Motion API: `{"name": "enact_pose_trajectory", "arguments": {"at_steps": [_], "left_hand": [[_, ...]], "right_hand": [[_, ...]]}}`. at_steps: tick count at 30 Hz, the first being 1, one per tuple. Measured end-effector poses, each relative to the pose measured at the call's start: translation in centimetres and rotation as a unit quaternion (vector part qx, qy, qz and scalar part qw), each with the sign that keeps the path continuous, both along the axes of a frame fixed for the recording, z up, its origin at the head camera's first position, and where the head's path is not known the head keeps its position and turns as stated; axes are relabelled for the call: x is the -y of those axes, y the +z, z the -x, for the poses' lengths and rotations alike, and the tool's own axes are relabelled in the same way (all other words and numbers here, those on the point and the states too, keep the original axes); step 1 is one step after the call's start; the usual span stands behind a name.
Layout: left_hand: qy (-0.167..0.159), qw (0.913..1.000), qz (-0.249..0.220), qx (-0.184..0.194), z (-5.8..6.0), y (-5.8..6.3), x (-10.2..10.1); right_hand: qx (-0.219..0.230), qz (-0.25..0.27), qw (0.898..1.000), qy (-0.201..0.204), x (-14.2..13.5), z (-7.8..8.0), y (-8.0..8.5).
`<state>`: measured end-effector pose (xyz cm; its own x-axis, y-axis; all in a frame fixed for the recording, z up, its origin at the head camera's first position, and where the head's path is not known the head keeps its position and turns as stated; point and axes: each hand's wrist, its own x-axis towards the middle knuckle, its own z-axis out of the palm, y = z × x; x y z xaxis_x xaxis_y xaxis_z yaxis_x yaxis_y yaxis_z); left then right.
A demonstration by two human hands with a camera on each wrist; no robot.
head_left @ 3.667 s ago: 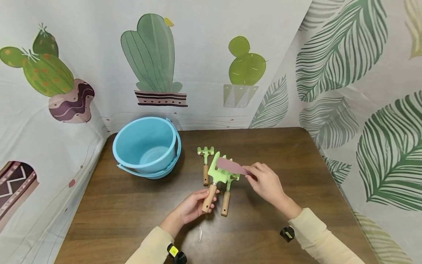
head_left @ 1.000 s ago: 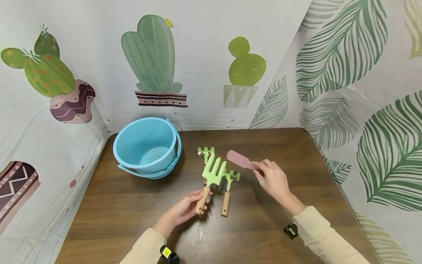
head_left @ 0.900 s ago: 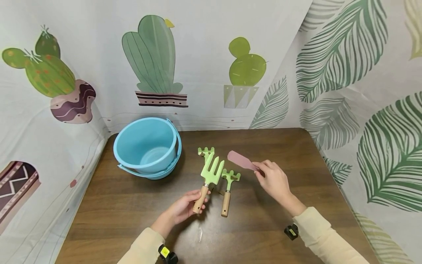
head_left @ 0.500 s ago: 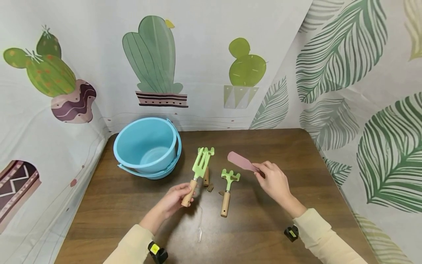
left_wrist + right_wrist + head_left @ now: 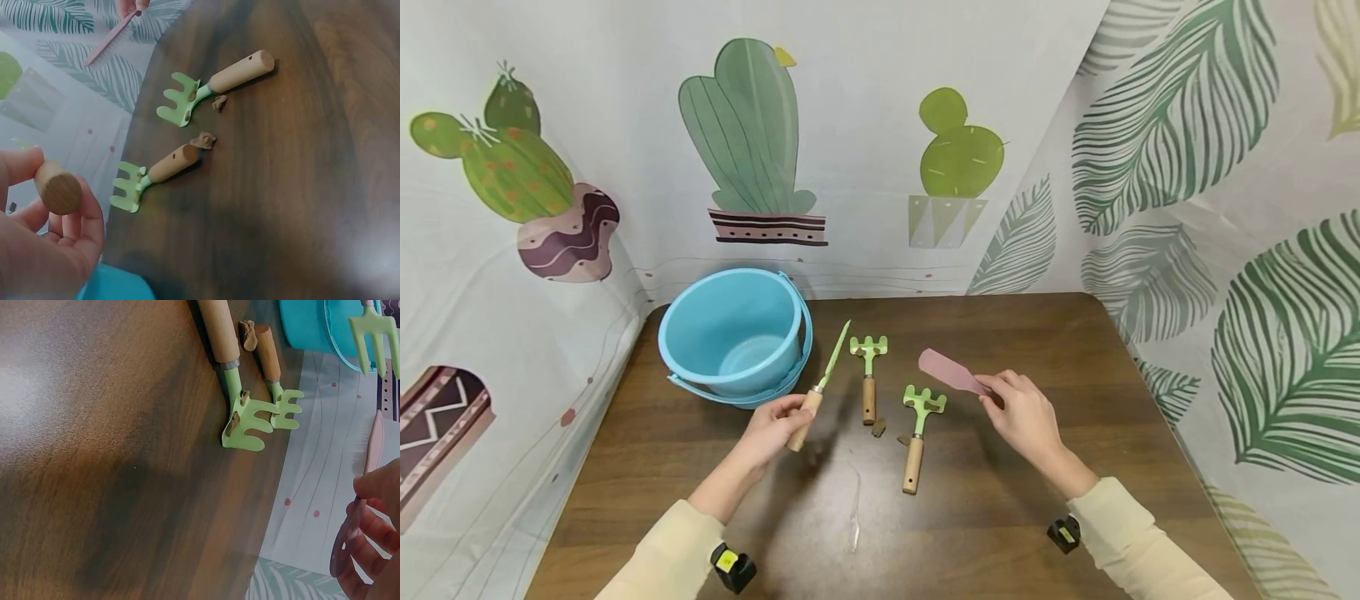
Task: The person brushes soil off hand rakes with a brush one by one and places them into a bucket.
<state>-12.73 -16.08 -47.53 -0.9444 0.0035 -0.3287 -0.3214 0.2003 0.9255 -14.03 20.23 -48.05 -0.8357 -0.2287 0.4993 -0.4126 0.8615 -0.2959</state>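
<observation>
My left hand [image 5: 771, 429] grips the wooden handle of a green garden fork [image 5: 832, 360], raised beside the bucket and seen edge-on in the head view. In the right wrist view the tines of this fork [image 5: 377, 340] show against the blue bucket. Between thumb and fingers, my right hand [image 5: 1018, 412] holds a pink brush [image 5: 951, 371]; its pale bristles show in the right wrist view. Two small green hand rakes with wooden handles lie on the table between my hands: a farther rake [image 5: 869, 392] and a nearer rake [image 5: 914, 454] with brown bits on its head.
A light-blue bucket [image 5: 677, 342] stands at the table's back left, its handle hanging down. A brown clump [image 5: 878, 428] and a smaller brown bit [image 5: 903, 439] lie by the rakes. A thin clear strip [image 5: 855, 529] lies nearer on the table [image 5: 985, 533]. Printed cloth hangs behind.
The left hand has carried the fork leftward, away from the brush and rakes, turning it edge-on. The brown clumps have come into sight. My right hand has shifted slightly right with the brush.
</observation>
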Motion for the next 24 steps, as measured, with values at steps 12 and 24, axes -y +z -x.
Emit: {"name": "enact_pose_trajectory", "arguments": {"at_steps": [12, 24], "left_hand": [[-0.041, 0.9862, 0.142, -0.074, 0.5, 3.6, 1.6], [-0.097, 0.9317, 0.293, -0.191, 0.7, 6.3, 3.8]], "right_hand": [[-0.003, 0.0, 1.0, 0.004, -0.2, -0.1, -0.2], [0.001, -0.002, 1.0, 0.005, -0.3, -0.1, -0.3]]}}
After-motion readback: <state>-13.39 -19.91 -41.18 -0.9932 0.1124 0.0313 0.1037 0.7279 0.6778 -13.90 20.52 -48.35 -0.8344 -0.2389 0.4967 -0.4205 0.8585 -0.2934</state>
